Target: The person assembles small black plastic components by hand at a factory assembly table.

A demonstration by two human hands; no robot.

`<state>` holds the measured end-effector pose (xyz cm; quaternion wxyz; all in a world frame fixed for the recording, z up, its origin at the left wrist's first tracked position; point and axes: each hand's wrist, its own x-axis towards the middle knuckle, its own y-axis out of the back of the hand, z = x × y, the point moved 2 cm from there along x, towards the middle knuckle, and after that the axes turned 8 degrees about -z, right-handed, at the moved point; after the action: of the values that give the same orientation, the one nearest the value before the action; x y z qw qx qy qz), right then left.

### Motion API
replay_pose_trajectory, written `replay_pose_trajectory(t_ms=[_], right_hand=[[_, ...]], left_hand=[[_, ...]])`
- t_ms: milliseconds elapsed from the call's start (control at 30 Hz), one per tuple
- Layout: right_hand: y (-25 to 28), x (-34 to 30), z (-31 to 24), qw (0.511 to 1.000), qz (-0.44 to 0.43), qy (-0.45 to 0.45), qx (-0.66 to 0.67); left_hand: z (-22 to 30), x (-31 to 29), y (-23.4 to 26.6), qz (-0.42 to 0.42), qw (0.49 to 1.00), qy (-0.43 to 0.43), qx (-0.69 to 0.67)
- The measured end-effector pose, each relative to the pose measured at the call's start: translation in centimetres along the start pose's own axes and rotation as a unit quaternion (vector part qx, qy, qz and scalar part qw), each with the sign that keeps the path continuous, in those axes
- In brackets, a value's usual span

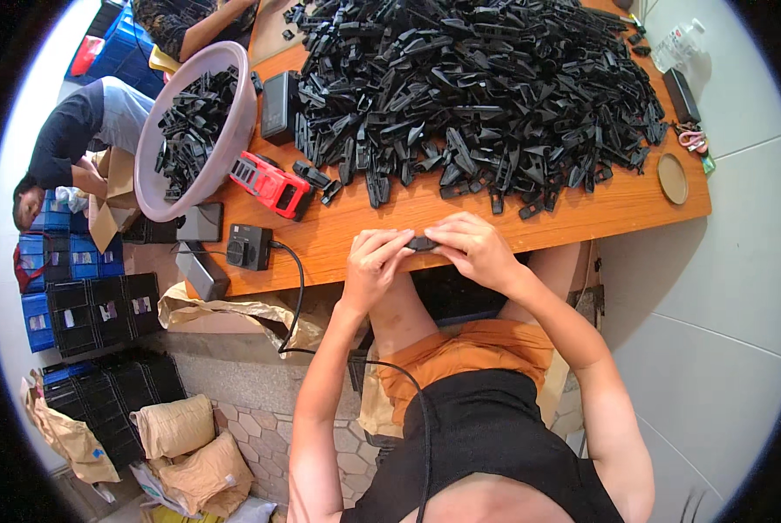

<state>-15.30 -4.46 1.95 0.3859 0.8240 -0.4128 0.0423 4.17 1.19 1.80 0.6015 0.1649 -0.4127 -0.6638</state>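
Note:
Between my two hands, just over the near edge of the wooden table (600, 218), is a small black plastic part (421, 244). My left hand (377, 260) pinches its left end with thumb and fingers. My right hand (471, 248) grips the right end the same way, so only the middle of the part shows. Beyond my hands a big heap of similar black plastic parts (469, 96) covers much of the tabletop. Several loose ones lie along the heap's near edge.
A pale basin (242, 113) with black parts tilts at the left, beside a red-and-black device (273, 185). A small black camera (249, 247) trails a cable. A round tan lid (672, 179) lies at right. Two other people sit at far left, near stacked crates (103, 309).

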Motion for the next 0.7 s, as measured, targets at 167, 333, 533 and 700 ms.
replay_pose_trajectory(t_ms=[167, 333, 533, 700], right_hand=[[2.6, -2.6, -1.3, 0.995, -0.096, 0.038, -0.015], [4.4, -3.7, -2.3, 0.999, -0.037, -0.037, 0.005], [3.1, -2.0, 1.4, 0.958, 0.129, -0.179, -0.183], [2.6, -1.1, 1.3, 0.939, 0.13, -0.143, -0.283]], left_hand=[[-0.2, 1.9, 0.5, 0.113, 0.991, 0.034, 0.068], [-1.5, 4.4, 0.6, 0.175, 0.946, 0.076, 0.263], [-0.2, 2.7, -0.6, 0.2, 0.936, 0.07, 0.28], [1.4, -0.9, -0.6, 0.192, 0.964, 0.132, 0.131]])
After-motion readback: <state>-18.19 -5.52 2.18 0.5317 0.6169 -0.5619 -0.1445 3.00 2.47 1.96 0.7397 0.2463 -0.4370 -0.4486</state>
